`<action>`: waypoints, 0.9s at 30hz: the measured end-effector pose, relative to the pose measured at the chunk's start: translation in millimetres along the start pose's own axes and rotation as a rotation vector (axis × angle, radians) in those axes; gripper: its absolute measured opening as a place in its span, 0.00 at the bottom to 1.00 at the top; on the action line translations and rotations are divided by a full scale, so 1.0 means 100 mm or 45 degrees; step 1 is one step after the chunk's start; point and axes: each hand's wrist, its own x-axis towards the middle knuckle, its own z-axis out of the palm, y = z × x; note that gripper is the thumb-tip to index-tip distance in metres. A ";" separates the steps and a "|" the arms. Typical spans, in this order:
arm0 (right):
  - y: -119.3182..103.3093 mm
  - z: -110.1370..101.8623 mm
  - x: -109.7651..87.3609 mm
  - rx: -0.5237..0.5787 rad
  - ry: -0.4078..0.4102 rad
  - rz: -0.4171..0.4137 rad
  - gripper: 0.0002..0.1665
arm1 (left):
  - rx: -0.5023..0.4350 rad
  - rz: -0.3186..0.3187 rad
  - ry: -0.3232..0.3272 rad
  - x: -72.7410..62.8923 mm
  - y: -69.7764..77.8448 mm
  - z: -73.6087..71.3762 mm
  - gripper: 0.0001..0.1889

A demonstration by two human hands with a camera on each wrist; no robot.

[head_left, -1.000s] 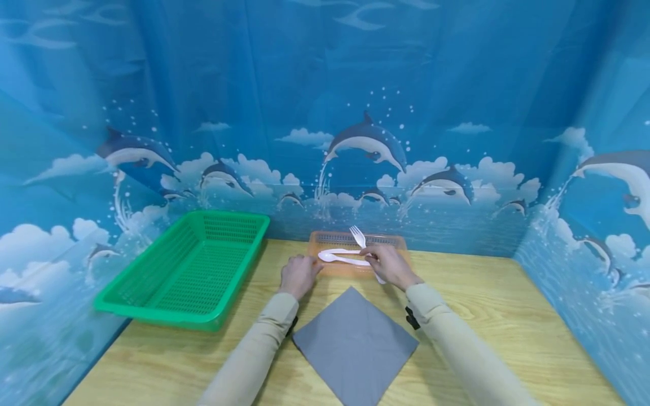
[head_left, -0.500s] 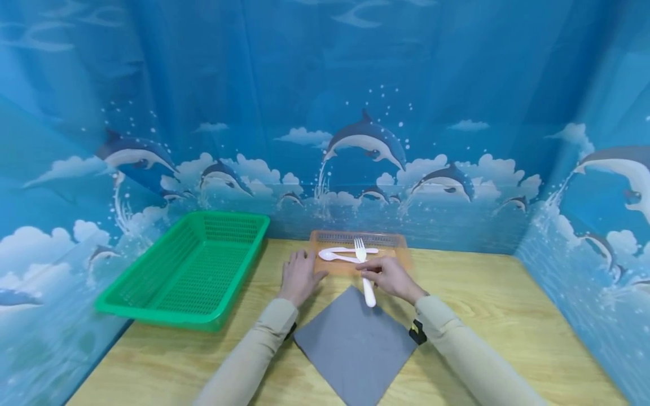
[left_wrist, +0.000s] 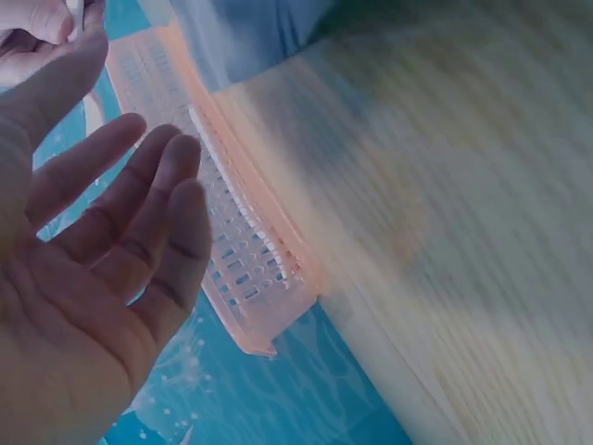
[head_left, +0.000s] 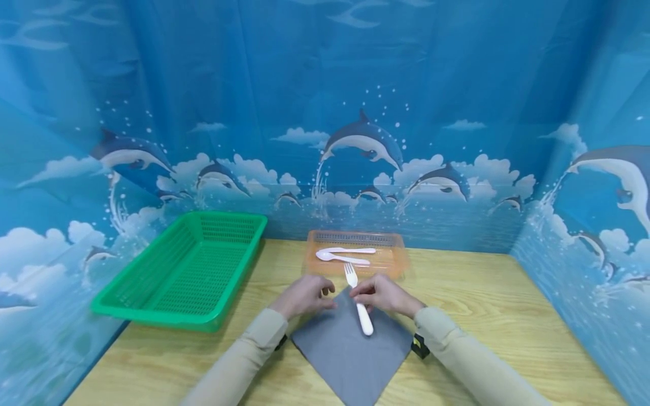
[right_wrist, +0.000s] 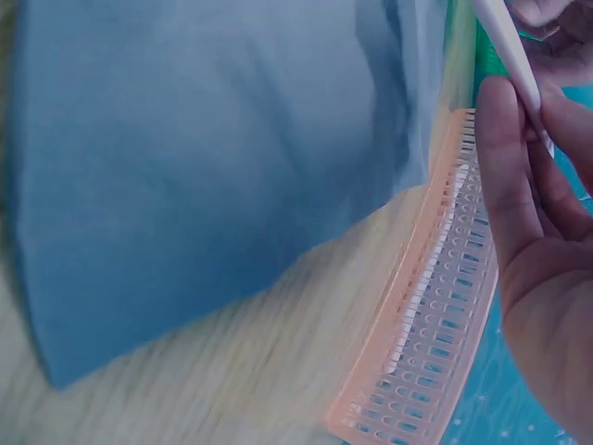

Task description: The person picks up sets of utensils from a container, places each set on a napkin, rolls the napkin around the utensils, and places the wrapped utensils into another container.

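In the head view my right hand [head_left: 383, 293] pinches a white plastic fork [head_left: 364, 320] by its middle, tines pointing away, above a grey cloth napkin [head_left: 350, 355] laid as a diamond. To the left of the fork, my left hand [head_left: 304, 296] hovers over the napkin's far left side with loosely bent fingers and nothing in them. Behind both hands stands an orange basket [head_left: 393, 260]. Inside it lie a white spoon [head_left: 350, 259] and another white utensil [head_left: 355, 250], whose far end is partly hidden. The right wrist view shows thumb and fingers on the fork handle [right_wrist: 505, 42].
A large green basket [head_left: 244, 270] stands at the left of the wooden table [head_left: 487, 316]. A blue dolphin-print curtain [head_left: 304, 73] hangs behind the table and along both sides.
My right hand has lifted the fork out of the orange basket and drawn it nearer, over the napkin. My left hand has left the basket's edge and come back toward the napkin.
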 end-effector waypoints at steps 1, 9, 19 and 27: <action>0.00 0.01 0.00 0.004 -0.016 0.006 0.13 | 0.005 0.004 -0.025 -0.02 0.01 0.01 0.20; 0.02 0.11 -0.02 -0.012 -0.110 0.055 0.09 | 0.007 0.007 -0.156 -0.11 0.05 0.07 0.26; -0.02 0.22 0.00 0.054 -0.021 0.233 0.07 | 0.095 0.130 -0.281 -0.17 0.09 0.15 0.24; -0.02 0.29 0.07 0.110 0.044 0.296 0.07 | 0.108 0.137 -0.318 -0.14 0.08 0.21 0.24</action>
